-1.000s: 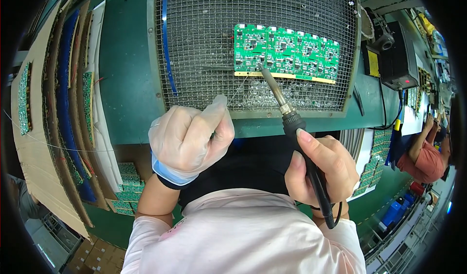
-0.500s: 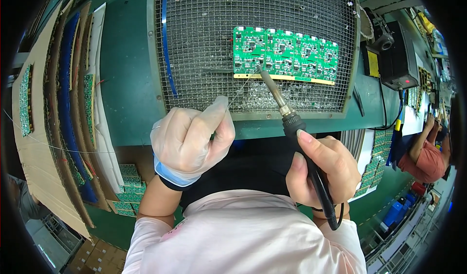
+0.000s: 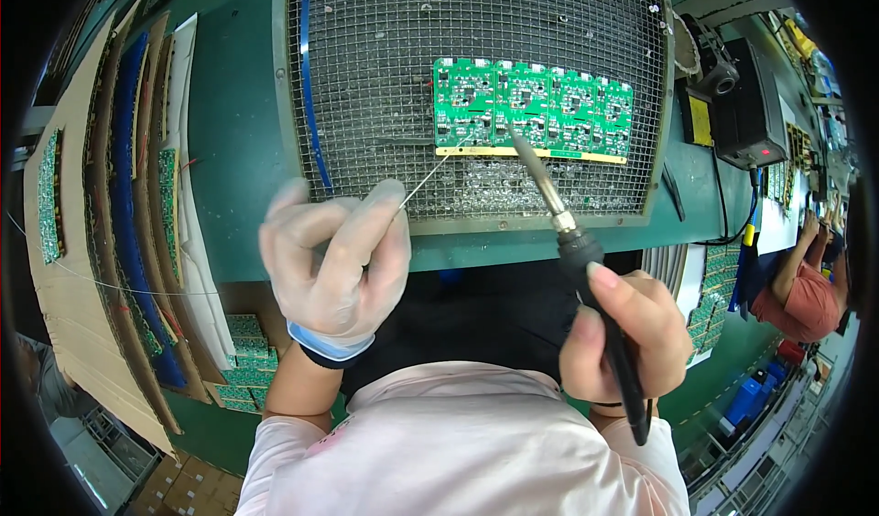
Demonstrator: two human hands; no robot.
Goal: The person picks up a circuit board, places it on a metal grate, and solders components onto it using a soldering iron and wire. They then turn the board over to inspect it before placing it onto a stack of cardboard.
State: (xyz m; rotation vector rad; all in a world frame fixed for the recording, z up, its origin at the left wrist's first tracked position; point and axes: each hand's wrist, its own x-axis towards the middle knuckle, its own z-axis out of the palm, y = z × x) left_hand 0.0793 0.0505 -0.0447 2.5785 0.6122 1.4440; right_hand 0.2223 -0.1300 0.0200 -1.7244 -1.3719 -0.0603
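A green circuit board panel (image 3: 534, 108) with a pale yellow near edge lies on a wire mesh tray (image 3: 385, 86). My left hand (image 3: 339, 255), in a thin translucent glove, pinches a strand of solder wire (image 3: 426, 181); the wire slants up to the panel's lower left part. My bare right hand (image 3: 630, 337) is closed round the black handle of a soldering iron (image 3: 575, 241). The iron's tip sits over the lower middle-left of the panel, to the right of the wire's end. Whether the tip touches the board I cannot tell.
A blue strip (image 3: 309, 76) lies along the mesh's left side. Cardboard dividers (image 3: 101, 214) with circuit boards stand at the left. At the right are a black box (image 3: 749, 104) with a red light and tweezers (image 3: 673, 191). Another person (image 3: 795, 287) sits far right.
The iron has moved right and its tip has come away from the wire's end. My left hand has shifted left, its other fingers loosening. The panel appears slightly lower and left in view.
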